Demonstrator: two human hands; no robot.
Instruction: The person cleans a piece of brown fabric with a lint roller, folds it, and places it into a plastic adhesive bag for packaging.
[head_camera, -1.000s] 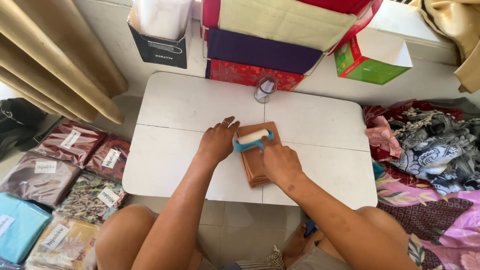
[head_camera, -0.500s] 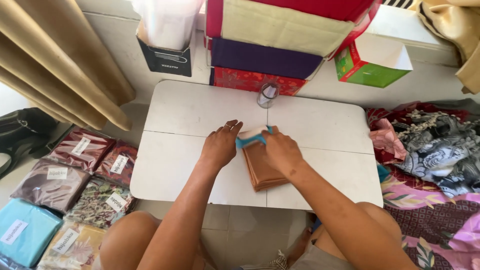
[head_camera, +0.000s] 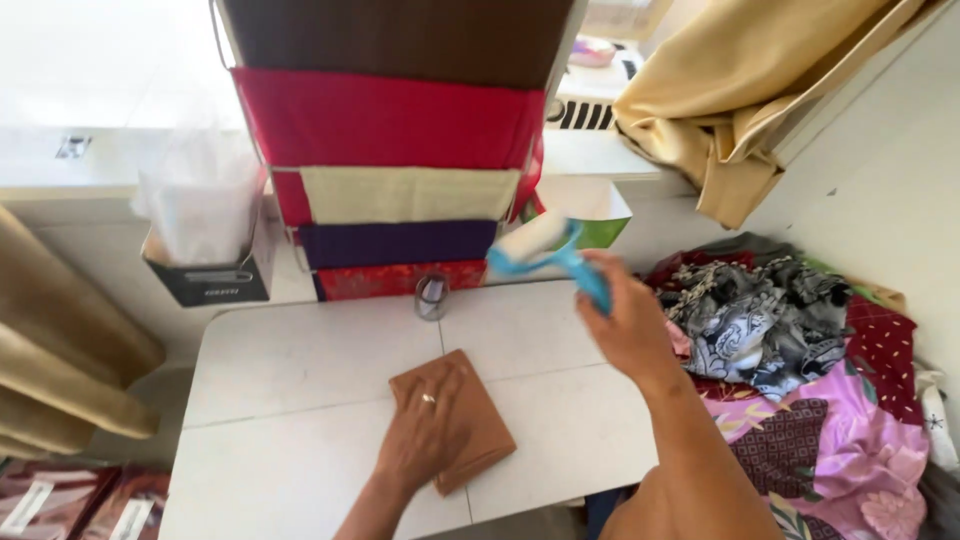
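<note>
The left hand (head_camera: 425, 435) lies flat and spread on the folded brown cloth (head_camera: 455, 420) at the middle of the white tabletop (head_camera: 300, 370). The right hand (head_camera: 625, 320) grips a blue-handled lint roller (head_camera: 540, 248), lifted above the cloth. Swinging it down carelessly could knock the small glass jar (head_camera: 431, 296) just behind the cloth.

Single view, worn on the head, looking steeply down and forward from close above the white desk (head_camera: 300, 360). Near edge of the desk at six o'clock, stacked folded fabrics (head_camera: 395, 160) at twelve, heap of patterned cloth (head_camera: 790, 350) at three, tan curtain (head_camera: 60, 370) at nine. Both forearms entering from the bottom.
</note>
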